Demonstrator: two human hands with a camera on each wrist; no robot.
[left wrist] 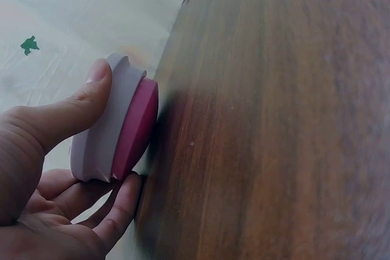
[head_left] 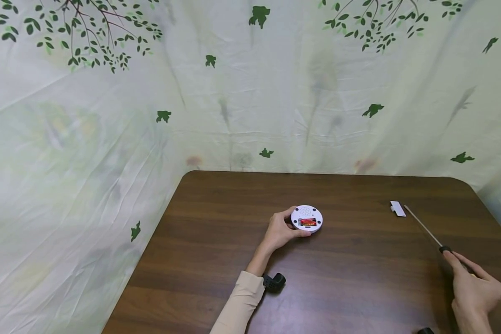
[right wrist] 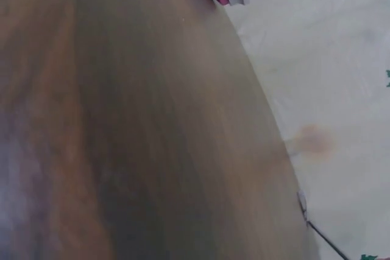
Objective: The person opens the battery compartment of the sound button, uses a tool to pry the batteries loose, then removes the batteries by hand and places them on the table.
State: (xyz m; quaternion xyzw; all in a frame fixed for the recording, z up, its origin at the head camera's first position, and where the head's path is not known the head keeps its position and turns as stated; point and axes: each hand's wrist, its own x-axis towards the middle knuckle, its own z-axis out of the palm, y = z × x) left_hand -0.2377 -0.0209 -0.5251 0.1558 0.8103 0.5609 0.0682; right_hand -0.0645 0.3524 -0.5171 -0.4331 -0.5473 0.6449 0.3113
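In the head view my left hand [head_left: 280, 230] grips a round white battery-powered device [head_left: 305, 212] by its left and near edges. Its battery compartment faces up uncovered, with red batteries [head_left: 307, 222] inside. The left wrist view shows a pink domed side [left wrist: 140, 127] under the white body, close to the tabletop, the thumb lying on the white rim. Over on the right, my right hand [head_left: 478, 284] holds a screwdriver [head_left: 424, 227] by its dark handle. The long shaft points away from me, its tip beside a small white battery cover [head_left: 398, 209] on the table.
The brown wooden table [head_left: 350, 264] has rounded far corners. A pale curtain [head_left: 300, 93] printed with leaves hangs behind it and along its left side. A black wrist camera [head_left: 275, 282] sits on my left wrist; part of another dark object [head_left: 425, 330] shows at the bottom edge.
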